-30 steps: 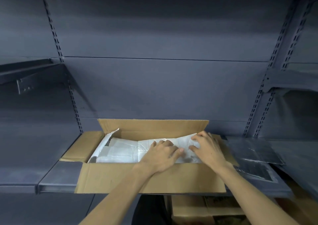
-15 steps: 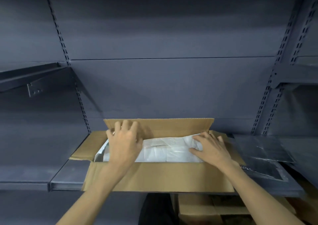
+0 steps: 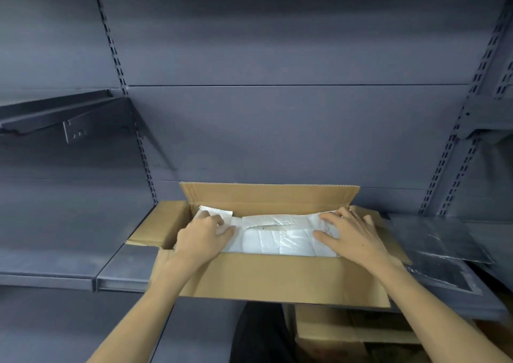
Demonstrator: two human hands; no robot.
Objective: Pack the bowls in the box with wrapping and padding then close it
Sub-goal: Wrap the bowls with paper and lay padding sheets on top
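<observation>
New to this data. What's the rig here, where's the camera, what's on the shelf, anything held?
There is no robot. A person works with two bare hands, and the single picture comes from a wide-angle camera worn on their head, looking forward and down.

An open cardboard box sits on a grey metal shelf. Its flaps stand open. Inside lies white wrapping paper, which covers whatever is beneath, so no bowls are visible.

The left hand rests on the paper at the box's left end, its fingers curled over the paper there. The right hand lies flat, fingers spread, pressing the paper at the right end. Neither lifts anything.

To the right of the box lie dark shiny sheets, possibly plastic. Another cardboard box shows below the shelf.
</observation>
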